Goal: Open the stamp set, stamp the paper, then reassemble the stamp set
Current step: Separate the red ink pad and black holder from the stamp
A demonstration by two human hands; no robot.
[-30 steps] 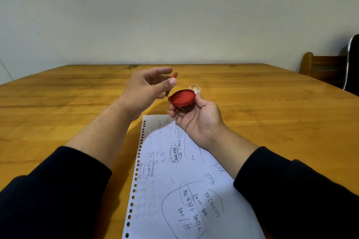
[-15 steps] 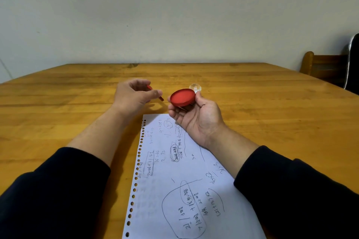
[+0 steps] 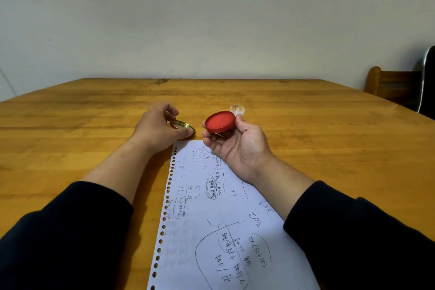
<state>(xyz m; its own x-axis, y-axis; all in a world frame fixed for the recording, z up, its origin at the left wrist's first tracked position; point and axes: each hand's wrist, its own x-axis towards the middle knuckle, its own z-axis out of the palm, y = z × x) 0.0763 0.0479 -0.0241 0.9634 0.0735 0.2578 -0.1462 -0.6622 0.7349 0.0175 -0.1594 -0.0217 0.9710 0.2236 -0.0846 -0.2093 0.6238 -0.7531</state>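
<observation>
The set is open: the left hand (image 3: 160,129) pinches the gold lid (image 3: 182,126) at the table (image 3: 70,125). The right hand (image 3: 235,146) grips the red ink pad (image 3: 220,122); stamping the paper (image 3: 211,219) and reassembly seemingly remain

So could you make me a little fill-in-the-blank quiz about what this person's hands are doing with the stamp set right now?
1. The right hand holds up a round disc coloured ____.
2. The left hand rests on a gold-rimmed lid lying on the ____.
3. The handwritten paper has punched holes along its ____ edge.
4. Both sleeves are ____ in colour.

Missing words: red; table; left; dark
</observation>
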